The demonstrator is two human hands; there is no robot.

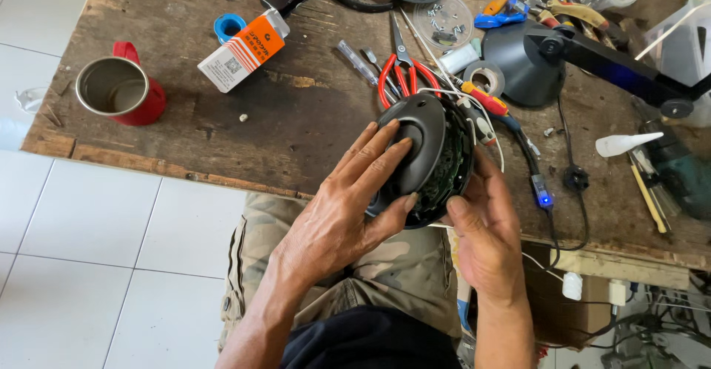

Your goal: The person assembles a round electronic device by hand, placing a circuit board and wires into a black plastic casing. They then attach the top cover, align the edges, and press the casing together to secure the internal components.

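I hold a round black device on edge over the front of a worn wooden workbench. Its dark cover faces left and a green circuit board shows along its right rim. My left hand lies flat over the cover, fingers spread across it. My right hand cups the device from the right and below, thumb against the rim. White wires run from the device toward the tools behind it.
A red metal mug stands at the bench's left edge. An orange and white box, blue tape roll, red-handled pliers, screwdrivers, a clear dish of screws and a black lamp lie behind. White floor tiles at left.
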